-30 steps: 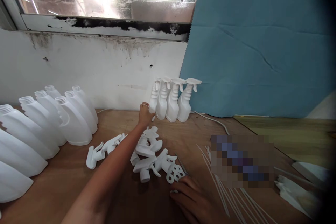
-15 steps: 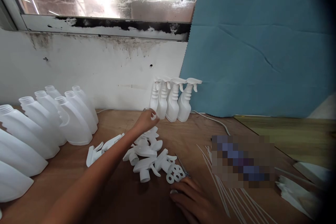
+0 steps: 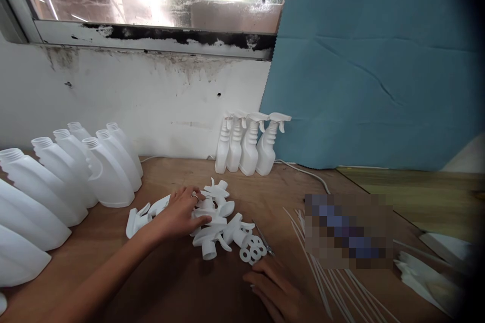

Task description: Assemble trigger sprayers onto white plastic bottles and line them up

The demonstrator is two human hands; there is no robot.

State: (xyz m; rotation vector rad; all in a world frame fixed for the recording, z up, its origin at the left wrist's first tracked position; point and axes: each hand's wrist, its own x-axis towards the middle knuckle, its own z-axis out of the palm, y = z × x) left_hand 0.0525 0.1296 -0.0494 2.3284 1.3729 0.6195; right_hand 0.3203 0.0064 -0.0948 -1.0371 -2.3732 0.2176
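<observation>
My left hand lies over the left side of a pile of white spray trigger heads, its fingers apart and touching them; no head is lifted. Further left, more trigger heads lie partly behind my left forearm. My right hand rests near the front edge, beside several white ring washers. Its fingers are bent close together, and whatever they may hold is hidden. A thin metal tool lies just behind the washers.
Open white bottles stand in rows at the left. Several spray bottles with trigger heads stand by the wall. Thin white tubes lie at the right, near a blurred-out patch. White plastic pieces lie at the far right.
My left hand has come back from beside the standing spray bottles, down and left onto the pile, and its fingers have spread. My right hand has barely moved.
</observation>
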